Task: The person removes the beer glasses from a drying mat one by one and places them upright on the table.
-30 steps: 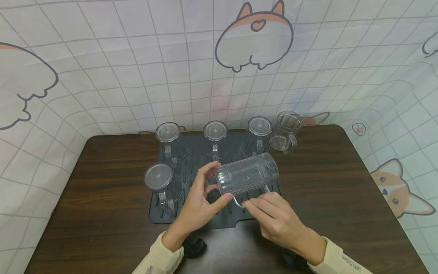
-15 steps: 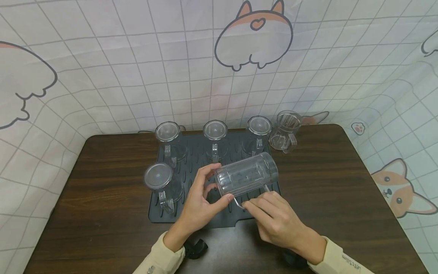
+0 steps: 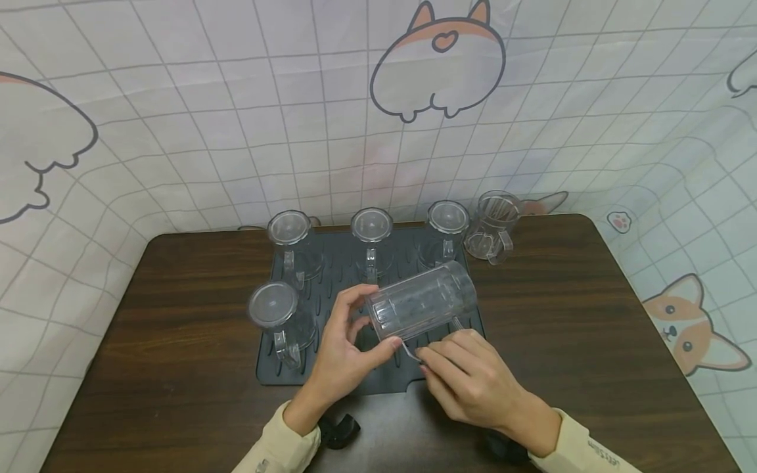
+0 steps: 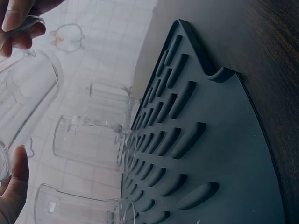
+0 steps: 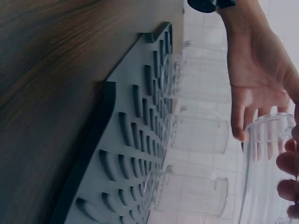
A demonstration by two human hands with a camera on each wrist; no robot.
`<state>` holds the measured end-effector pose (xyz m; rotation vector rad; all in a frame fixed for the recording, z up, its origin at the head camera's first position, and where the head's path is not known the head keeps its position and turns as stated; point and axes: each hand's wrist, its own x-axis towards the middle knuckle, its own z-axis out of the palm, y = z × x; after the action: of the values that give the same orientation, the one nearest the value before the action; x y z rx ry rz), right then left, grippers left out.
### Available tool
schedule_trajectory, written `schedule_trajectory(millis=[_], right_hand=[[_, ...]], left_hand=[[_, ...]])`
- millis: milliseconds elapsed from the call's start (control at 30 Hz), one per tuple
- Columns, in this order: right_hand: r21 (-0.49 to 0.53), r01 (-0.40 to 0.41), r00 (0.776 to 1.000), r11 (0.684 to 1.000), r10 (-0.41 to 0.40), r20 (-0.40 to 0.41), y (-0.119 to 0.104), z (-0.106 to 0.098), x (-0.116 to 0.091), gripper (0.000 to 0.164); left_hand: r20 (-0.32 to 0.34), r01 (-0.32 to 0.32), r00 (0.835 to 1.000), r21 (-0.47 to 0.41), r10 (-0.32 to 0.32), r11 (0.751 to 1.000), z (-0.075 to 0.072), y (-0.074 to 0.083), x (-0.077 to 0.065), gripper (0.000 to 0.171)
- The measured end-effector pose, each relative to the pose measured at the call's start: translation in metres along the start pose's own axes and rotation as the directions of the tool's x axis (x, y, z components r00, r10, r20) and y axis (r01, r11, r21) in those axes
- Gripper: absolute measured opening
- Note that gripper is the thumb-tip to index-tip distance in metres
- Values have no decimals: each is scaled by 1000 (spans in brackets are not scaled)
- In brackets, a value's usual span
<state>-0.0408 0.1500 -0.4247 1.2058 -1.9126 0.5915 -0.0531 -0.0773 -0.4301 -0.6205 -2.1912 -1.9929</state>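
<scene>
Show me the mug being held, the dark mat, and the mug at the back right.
Held mug (image 3: 421, 302): head view, middle of its clear wall.
Mat (image 4: 201, 154): left wrist view, bare surface between ridges.
Back-right mug (image 3: 490, 228): head view, middle of its body.

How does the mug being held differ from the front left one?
The held mug tilts sideways; the front-left mug stands base up. The left hand and right hand grip the held mug; the front-left mug rests on the mat. Both are clear and have handles.
</scene>
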Motion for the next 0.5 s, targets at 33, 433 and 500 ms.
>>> schedule_trajectory(millis=[33, 433, 500], right_hand=[[20, -3, 1000, 1000, 3, -1, 0, 0, 1, 24], [126, 9, 997, 992, 0, -75, 3, -6, 15, 23], [146, 13, 991, 989, 7, -134, 4, -8, 22, 23]], left_hand=[[-4, -6, 1000, 4, 6, 1000, 0, 0, 0, 74], [-35, 22, 999, -37, -23, 999, -5, 1, -1, 75], [-43, 18, 999, -40, -20, 999, -6, 1, -1, 75]])
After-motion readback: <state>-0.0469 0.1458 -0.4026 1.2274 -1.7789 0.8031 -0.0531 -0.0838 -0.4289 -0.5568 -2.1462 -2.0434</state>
